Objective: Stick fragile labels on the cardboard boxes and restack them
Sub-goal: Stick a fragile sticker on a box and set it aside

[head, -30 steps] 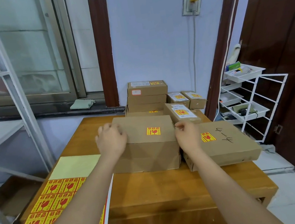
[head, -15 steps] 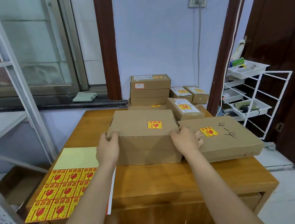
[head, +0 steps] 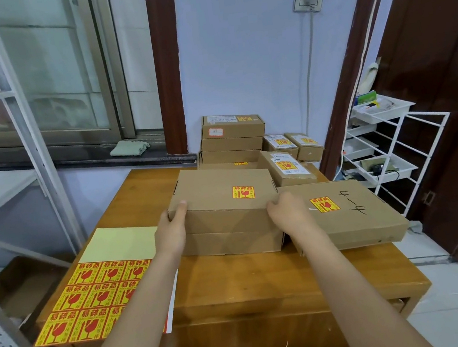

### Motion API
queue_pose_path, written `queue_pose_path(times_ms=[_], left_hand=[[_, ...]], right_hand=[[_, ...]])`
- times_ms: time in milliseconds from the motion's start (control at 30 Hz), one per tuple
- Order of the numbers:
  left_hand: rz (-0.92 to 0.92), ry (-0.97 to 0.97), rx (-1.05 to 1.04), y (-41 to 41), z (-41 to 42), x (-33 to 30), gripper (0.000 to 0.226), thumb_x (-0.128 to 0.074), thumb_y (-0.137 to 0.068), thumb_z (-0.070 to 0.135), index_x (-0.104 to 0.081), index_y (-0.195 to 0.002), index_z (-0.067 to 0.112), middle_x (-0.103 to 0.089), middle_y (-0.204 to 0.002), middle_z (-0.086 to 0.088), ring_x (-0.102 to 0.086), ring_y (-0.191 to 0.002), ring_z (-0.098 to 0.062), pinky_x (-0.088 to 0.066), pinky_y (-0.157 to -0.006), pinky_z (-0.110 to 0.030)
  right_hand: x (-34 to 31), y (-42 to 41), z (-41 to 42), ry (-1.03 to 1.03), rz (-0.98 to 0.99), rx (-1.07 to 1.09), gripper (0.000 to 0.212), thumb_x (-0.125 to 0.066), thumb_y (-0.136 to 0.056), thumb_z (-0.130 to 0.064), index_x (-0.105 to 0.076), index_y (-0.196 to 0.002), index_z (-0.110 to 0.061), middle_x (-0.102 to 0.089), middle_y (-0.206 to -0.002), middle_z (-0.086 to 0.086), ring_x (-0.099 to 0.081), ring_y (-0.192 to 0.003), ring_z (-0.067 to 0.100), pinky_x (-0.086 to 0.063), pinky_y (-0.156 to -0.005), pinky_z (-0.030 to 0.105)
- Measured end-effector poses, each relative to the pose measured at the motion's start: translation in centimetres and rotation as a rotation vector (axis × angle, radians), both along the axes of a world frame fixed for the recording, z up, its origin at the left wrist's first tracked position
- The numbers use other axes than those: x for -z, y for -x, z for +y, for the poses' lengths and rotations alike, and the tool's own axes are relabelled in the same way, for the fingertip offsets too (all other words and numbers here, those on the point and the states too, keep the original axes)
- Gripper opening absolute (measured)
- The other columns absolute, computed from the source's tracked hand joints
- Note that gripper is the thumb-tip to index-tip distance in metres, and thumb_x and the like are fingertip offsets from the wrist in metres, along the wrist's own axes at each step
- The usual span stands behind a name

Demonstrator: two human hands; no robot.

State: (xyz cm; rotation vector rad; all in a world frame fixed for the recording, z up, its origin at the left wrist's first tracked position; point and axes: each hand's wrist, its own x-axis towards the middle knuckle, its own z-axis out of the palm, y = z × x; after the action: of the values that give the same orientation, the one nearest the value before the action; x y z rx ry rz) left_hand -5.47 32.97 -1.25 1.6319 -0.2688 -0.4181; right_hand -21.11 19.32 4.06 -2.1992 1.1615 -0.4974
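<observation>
A large cardboard box (head: pixel 220 204) with a yellow fragile label on its top sits in the middle of the wooden table (head: pixel 237 284). My left hand (head: pixel 172 229) grips its left front corner, thumb on the top edge. My right hand (head: pixel 289 213) holds its right front corner. A flat box (head: pixel 354 214) marked "4-4", also labelled, lies to the right, touching it. A sheet of fragile labels (head: pixel 92 295) lies at the table's left front. Behind stand a stack of boxes (head: pixel 233 140) and three small labelled boxes (head: pixel 288 165).
A white wire rack with trays (head: pixel 389 150) stands right of the table beside a dark door. A metal shelf frame (head: pixel 25 137) stands at the left. A window sill with a green cloth (head: pixel 129 148) runs behind. The wall is close behind the box stack.
Both hands slid from the top of the large box down to its front corners. The view tilted so the table appears lower and nearer.
</observation>
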Motion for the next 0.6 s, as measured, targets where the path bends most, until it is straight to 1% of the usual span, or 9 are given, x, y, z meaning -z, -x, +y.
queue_pose_path(times_ms=[67, 167, 233, 267, 333, 400, 467, 533, 600], left_hand=[[0.01, 0.0, 0.001, -0.2, 0.1, 0.2, 0.069, -0.043, -0.088, 0.062, -0.035, -0.142, 0.02, -0.044, -0.14, -0.007, -0.043, -0.126, -0.031, -0.038, -0.105, -0.047], [0.034, 0.034, 0.013, -0.4, 0.2, 0.4, 0.068, -0.034, -0.088, 0.068, -0.04, -0.138, 0.022, -0.047, -0.138, -0.006, -0.044, -0.124, -0.03, -0.037, -0.105, -0.048], [0.071, 0.055, 0.02, -0.4, 0.2, 0.4, 0.07, -0.027, -0.088, 0.07, -0.04, -0.138, 0.023, -0.047, -0.139, -0.006, -0.043, -0.126, -0.03, -0.036, -0.106, -0.047], [0.097, 0.064, 0.022, -0.4, 0.3, 0.5, 0.072, -0.024, -0.087, 0.071, -0.038, -0.14, 0.024, -0.045, -0.14, -0.006, -0.042, -0.128, -0.029, -0.034, -0.108, -0.048], [0.173, 0.081, 0.011, -0.5, 0.3, 0.6, 0.082, -0.022, -0.082, 0.077, -0.034, -0.143, 0.024, -0.042, -0.145, -0.005, -0.039, -0.132, -0.029, -0.03, -0.111, -0.05], [0.26, 0.088, 0.004, -0.7, 0.4, 0.8, 0.094, -0.021, -0.075, 0.084, -0.029, -0.147, 0.023, -0.038, -0.148, -0.005, -0.036, -0.135, -0.029, -0.027, -0.113, -0.05], [0.303, 0.096, 0.019, -0.9, 0.6, 0.8, 0.091, -0.021, -0.079, 0.081, -0.026, -0.148, 0.022, -0.037, -0.149, -0.004, -0.034, -0.136, -0.028, -0.024, -0.114, -0.048], [0.305, 0.109, 0.03, -1.0, 0.7, 0.8, 0.082, -0.022, -0.086, 0.073, -0.027, -0.148, 0.02, -0.038, -0.148, -0.005, -0.034, -0.136, -0.028, -0.024, -0.115, -0.046], [0.304, 0.116, 0.022, -1.2, 0.7, 0.9, 0.075, -0.024, -0.09, 0.068, -0.028, -0.146, 0.018, -0.04, -0.146, -0.005, -0.036, -0.134, -0.027, -0.026, -0.113, -0.044]], right_hand=[[-0.2, 0.0, 0.1, -0.079, -0.034, -0.004, 0.017, -0.039, -0.095, -0.016, -0.052, -0.087, -0.009, -0.053, -0.078, 0.003, -0.054, -0.085, 0.025, -0.042, -0.066, 0.03], [0.3, 0.5, 0.5, -0.245, -0.148, -0.015, 0.014, -0.037, -0.095, -0.017, -0.05, -0.096, -0.013, -0.056, -0.089, 0.003, -0.055, -0.095, 0.025, -0.045, -0.079, 0.035], [1.1, 0.7, 1.0, -0.325, -0.203, -0.008, 0.014, -0.039, -0.097, -0.021, -0.049, -0.106, -0.016, -0.057, -0.099, 0.001, -0.053, -0.098, 0.022, -0.044, -0.082, 0.033], [1.5, 0.8, 1.1, -0.355, -0.229, 0.005, 0.021, -0.04, -0.097, -0.024, -0.047, -0.114, -0.014, -0.057, -0.108, 0.002, -0.051, -0.101, 0.021, -0.043, -0.083, 0.032], [2.1, 0.6, 1.3, -0.409, -0.277, 0.041, 0.042, -0.042, -0.097, -0.03, -0.037, -0.134, -0.012, -0.052, -0.128, 0.005, -0.049, -0.112, 0.022, -0.043, -0.089, 0.034], [2.2, 0.4, 1.4, -0.443, -0.309, 0.078, 0.05, -0.043, -0.097, -0.034, -0.03, -0.14, -0.013, -0.048, -0.134, 0.005, -0.046, -0.119, 0.024, -0.042, -0.094, 0.036], [2.0, 0.3, 1.5, -0.472, -0.353, 0.098, 0.044, -0.043, -0.097, -0.032, -0.037, -0.136, -0.012, -0.052, -0.126, 0.005, -0.05, -0.11, 0.021, -0.043, -0.087, 0.033], [1.9, 0.4, 1.5, -0.489, -0.408, 0.117, 0.034, -0.042, -0.097, -0.026, -0.045, -0.128, -0.011, -0.056, -0.115, 0.005, -0.051, -0.095, 0.017, -0.043, -0.072, 0.028], [1.8, 0.5, 1.5, -0.499, -0.426, 0.139, 0.033, -0.04, -0.098, -0.024, -0.048, -0.125, -0.009, -0.057, -0.109, 0.005, -0.052, -0.091, 0.017, -0.04, -0.062, 0.025]])
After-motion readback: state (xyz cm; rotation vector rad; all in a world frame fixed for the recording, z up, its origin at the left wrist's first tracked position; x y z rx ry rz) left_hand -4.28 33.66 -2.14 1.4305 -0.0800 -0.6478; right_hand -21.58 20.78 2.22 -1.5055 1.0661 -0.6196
